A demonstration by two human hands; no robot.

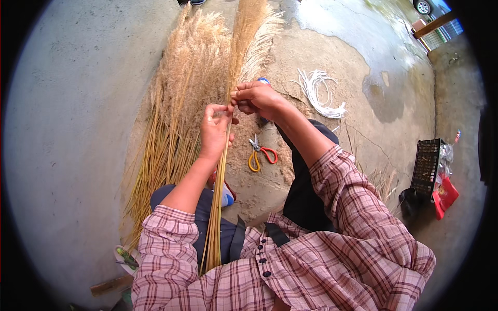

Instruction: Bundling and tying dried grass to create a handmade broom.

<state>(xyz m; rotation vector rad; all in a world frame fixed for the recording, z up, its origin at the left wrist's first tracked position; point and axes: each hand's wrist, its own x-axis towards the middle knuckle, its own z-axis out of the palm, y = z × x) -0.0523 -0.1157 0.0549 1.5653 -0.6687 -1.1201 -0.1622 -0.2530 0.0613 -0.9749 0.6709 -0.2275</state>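
Note:
A slim bundle of dried plume-grass stalks (218,182) runs from my lap up past both hands, its feathery heads fanning out at the top. My left hand (216,130) is wrapped around the stalks from the left, thumb and fingers at mid-length. Just above it, the fingertips of my right hand (255,97) pinch the bundle at the base of the plumes. Whether a thin tie lies between those fingertips is too small to tell. Scissors (258,153) with one yellow and one red handle lie partly spread on the floor below my right hand.
A large pile of plume grass (183,77) covers the floor to the left. White cord (317,93) lies loosely coiled at the right. A black plastic crate (426,167) stands by the right wall, beside a red packet (445,197). Wet concrete (338,19) stretches behind.

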